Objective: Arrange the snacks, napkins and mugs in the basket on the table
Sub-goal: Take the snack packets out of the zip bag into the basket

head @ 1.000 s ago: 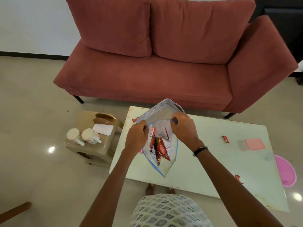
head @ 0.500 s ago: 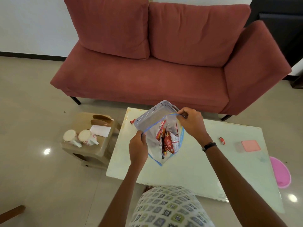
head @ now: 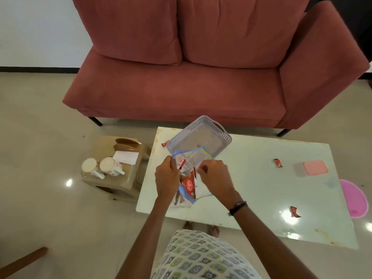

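Both hands have dropped and drawn closer since half a second ago, when the right one was raised high at the bag's top corner; now the left hand pinches the left edge of the zip bag near its blue seal, and the right hand is curled in on the opposite side of the mouth, fingers pinching the plastic and working it apart. So both are clamped on the bag, near each other, with its mouth between them. Inside, red snack packets sit low, the bag's bottom resting on the bench. Just beyond the hands lies the grey basket, which looks empty, its near edge hidden behind the bag's mouth. Loose red sweets are scattered around: one just left of the basket, one out to the right, another near the front edge. The mugs and a white napkin wait on the small stool to the left, well apart from the basket. The risk, I'd judge: if the seal gives suddenly, or the bag is tipped short of the rim, packets could spill across the glossy bench and slide off. A pink-lidded tub sits far right, out of harm's way.
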Tool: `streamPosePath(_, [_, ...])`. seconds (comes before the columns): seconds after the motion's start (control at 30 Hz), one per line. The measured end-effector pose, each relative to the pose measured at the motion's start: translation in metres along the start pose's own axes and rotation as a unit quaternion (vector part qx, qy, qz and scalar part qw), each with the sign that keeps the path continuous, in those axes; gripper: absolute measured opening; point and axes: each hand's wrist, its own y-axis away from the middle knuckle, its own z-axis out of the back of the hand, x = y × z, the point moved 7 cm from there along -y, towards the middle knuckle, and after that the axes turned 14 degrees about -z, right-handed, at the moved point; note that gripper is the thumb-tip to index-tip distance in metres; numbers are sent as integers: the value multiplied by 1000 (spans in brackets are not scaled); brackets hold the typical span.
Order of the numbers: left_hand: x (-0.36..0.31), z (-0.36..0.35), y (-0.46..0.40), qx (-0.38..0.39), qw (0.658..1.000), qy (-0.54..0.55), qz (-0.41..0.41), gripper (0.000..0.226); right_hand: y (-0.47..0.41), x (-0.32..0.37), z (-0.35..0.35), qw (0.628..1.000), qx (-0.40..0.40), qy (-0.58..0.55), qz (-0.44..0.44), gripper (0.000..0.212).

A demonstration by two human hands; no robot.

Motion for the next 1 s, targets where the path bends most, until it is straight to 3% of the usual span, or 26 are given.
streamPosePath(0.07, [2, 2, 5, 6, 1000, -9, 4, 29, -3, -2, -37, 991, 106, 80, -36, 20])
streamPosePath(0.17, [3, 3, 9, 6, 1000, -5, 9, 31, -10, -5, -65, 976, 171, 114, -75, 25])
streamPosePath(0.57, [-11, -6, 12, -2, 1000, 8, 4, 33, -25, -38, -73, 970, 151, 110, -157, 30])
streamPosePath(0.67, [-10, -9, 10, -1, 1000, 7, 14, 33, -29, -32, -72, 974, 137, 135, -120, 25])
streamPosePath(0.83, [-1, -10, -5, -39, 997, 38, 59, 34, -30, 2, -30, 981, 56, 183, 15, 24])
streamPosePath(1.0, [-2, -17, -37, -62, 990, 86, 98, 35, -42, 30, 54, 996, -14, 40, 83, 17])
